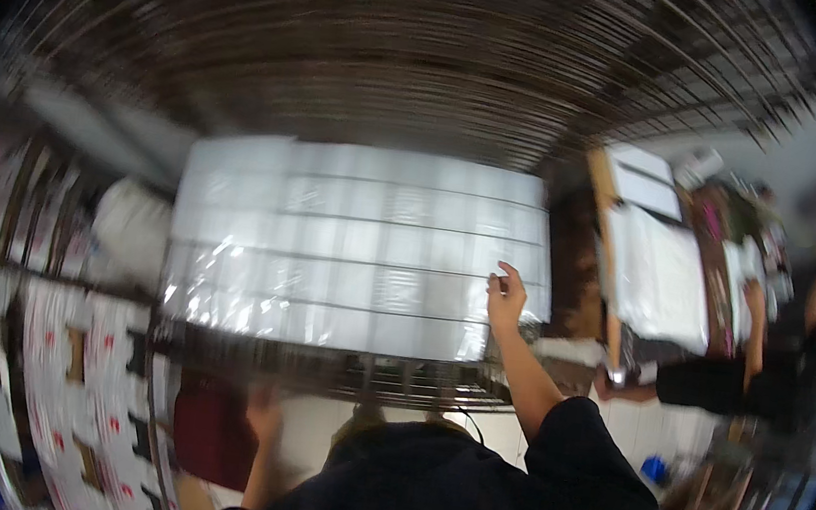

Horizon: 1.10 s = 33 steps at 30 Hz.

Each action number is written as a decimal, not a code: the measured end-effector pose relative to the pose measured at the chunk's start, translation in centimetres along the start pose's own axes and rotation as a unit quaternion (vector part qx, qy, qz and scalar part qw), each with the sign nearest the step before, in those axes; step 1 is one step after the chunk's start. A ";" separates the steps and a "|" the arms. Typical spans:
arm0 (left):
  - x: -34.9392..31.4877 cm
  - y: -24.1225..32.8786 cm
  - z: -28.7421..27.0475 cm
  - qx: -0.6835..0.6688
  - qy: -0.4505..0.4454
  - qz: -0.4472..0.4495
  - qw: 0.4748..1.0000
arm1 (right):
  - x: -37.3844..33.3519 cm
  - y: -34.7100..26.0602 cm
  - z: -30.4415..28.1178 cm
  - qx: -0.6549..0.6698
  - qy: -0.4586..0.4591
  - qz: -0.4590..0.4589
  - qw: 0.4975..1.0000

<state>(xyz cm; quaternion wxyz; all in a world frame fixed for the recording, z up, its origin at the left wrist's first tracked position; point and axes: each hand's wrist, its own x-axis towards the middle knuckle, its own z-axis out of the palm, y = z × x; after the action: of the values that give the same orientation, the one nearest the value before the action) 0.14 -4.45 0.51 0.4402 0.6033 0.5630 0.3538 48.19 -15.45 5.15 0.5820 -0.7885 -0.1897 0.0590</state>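
A wide block of white packs in shiny clear wrapping (359, 239), crossed by thin dark lines, lies in front of me. Over its right edge is my right hand (507, 297), fingers loosely bent and apart, nothing visible in them. Whether it touches the wrapping I cannot tell. My left hand (264, 415) hangs low, close to my body and beside a dark red surface (214, 429). Motion smears its fingers, so its grip is hidden.
Wire racks (400, 63) rise behind the packs. White cartons with red marks (99, 401) stand on the left, near a pale bag (129, 233). On the right, other people's arms (705, 385) reach around a table with a white plastic-wrapped bundle (662, 279).
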 end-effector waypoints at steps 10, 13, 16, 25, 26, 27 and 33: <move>-9.8 -7.6 3.5 0.427 -0.090 -0.137 0.889 | 1.9 7.7 -27.2 0.210 0.269 0.100 0.935; -8.7 -4.4 6.3 0.413 -0.164 -0.168 0.880 | 4.0 10.0 -34.5 0.360 0.349 0.199 0.842; -8.1 -3.1 5.9 0.357 -0.238 0.051 0.902 | 7.1 12.6 -39.1 0.488 0.364 0.164 0.776; -7.1 -1.0 5.5 0.335 -0.185 0.064 0.922 | 12.8 15.1 -41.4 0.727 0.392 0.093 0.556; -7.2 -2.4 4.2 0.361 -0.173 0.084 0.913 | 12.9 15.7 -41.1 0.740 0.390 0.094 0.539; -7.3 -3.0 3.7 0.384 -0.166 0.104 0.902 | 13.0 16.4 -41.0 0.758 0.390 0.089 0.515; -13.6 5.7 6.1 0.300 -0.137 -0.059 0.942 | 13.7 17.2 -39.0 0.740 0.321 0.100 0.583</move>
<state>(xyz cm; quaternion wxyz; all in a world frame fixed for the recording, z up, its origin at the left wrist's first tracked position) 6.32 -18.66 4.57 0.3321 0.7158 0.6117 0.0558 77.01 -49.64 3.02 0.9775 -0.0672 0.1991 -0.0200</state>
